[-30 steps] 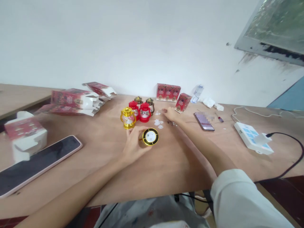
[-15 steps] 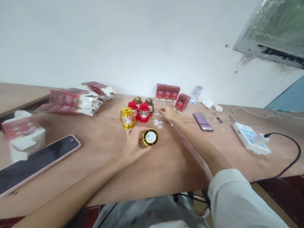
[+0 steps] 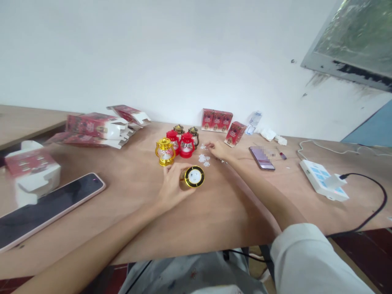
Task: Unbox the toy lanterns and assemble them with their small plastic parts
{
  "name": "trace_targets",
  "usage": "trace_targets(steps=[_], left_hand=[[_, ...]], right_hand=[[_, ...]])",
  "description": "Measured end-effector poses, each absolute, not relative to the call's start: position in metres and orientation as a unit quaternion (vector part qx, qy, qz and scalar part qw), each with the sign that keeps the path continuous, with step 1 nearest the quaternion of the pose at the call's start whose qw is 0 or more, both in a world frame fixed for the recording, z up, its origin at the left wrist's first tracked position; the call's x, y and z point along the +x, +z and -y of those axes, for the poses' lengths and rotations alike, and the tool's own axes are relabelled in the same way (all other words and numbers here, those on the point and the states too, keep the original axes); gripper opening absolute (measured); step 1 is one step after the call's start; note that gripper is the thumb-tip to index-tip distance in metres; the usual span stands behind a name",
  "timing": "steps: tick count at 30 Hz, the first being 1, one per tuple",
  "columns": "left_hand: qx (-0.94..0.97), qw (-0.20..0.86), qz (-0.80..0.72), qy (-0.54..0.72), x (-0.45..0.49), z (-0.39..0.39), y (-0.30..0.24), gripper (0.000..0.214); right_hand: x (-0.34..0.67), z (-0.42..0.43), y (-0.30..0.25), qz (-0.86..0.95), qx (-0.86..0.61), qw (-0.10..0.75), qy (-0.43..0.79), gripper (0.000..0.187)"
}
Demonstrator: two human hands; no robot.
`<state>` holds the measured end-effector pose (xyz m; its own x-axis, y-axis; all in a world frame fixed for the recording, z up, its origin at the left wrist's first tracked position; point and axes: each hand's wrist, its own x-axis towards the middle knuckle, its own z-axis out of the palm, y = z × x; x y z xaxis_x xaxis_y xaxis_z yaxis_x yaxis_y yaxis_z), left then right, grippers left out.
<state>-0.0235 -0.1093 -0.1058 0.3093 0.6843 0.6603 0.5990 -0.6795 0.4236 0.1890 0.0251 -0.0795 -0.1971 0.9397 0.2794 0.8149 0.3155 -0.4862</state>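
Note:
My left hand (image 3: 172, 184) is closed round a small gold lantern (image 3: 193, 176) lying on its side, its round base with a white centre facing me. My right hand (image 3: 219, 149) reaches further back and rests on the wooden table (image 3: 214, 208) among small white paper bits (image 3: 204, 158); its fingers are curled in a pinch, and what they hold is too small to name. Just behind my left hand stand a gold lantern (image 3: 165, 152), two red lanterns (image 3: 180, 143) and two dark ones (image 3: 193, 133).
Small red boxes (image 3: 217, 119) stand against the wall, one more (image 3: 234, 132) leaning nearby. Flattened red and white cartons (image 3: 94, 127) lie back left, another carton (image 3: 30, 171) and a dark phone (image 3: 49, 208) at left. A second phone (image 3: 262, 157), a white power strip (image 3: 323, 179) and a black cable (image 3: 372, 204) lie at right.
My right hand drew back slightly from beside the leaning box toward the paper bits. My left hand has kept its hold on the lying lantern.

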Motion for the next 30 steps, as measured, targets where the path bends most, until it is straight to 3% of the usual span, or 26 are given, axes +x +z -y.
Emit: trace_targets(steps=[4,6,8,12,20,27,30], left_hand=[[0.818,0.055,-0.391,0.419,-0.023,0.111,-0.105,0.044],[0.830,0.048,-0.371,0.413,-0.023,0.111,-0.106,0.045],[0.845,0.034,-0.351,0.403,-0.022,0.111,-0.108,0.045],[0.867,0.002,-0.328,0.375,-0.021,0.111,-0.111,0.043],[0.865,-0.077,-0.332,0.369,-0.020,0.112,-0.111,0.031],[0.839,-0.157,-0.340,0.395,-0.012,0.119,-0.110,0.028],[0.841,-0.169,-0.350,0.376,-0.012,0.120,-0.109,0.026]], right_hand=[[0.182,0.017,-0.092,0.746,-0.535,0.382,0.111,0.026],[0.179,0.054,-0.101,0.724,-0.464,0.502,0.091,0.021],[0.176,0.092,-0.108,0.747,-0.392,0.535,0.050,0.012],[0.169,0.133,-0.116,0.788,-0.325,0.524,-0.001,0.008],[0.171,0.122,-0.124,0.815,-0.272,0.508,-0.057,0.014],[0.176,0.119,-0.126,0.820,-0.196,0.434,-0.317,0.021],[0.176,0.117,-0.128,0.816,-0.196,0.410,-0.359,0.023]])
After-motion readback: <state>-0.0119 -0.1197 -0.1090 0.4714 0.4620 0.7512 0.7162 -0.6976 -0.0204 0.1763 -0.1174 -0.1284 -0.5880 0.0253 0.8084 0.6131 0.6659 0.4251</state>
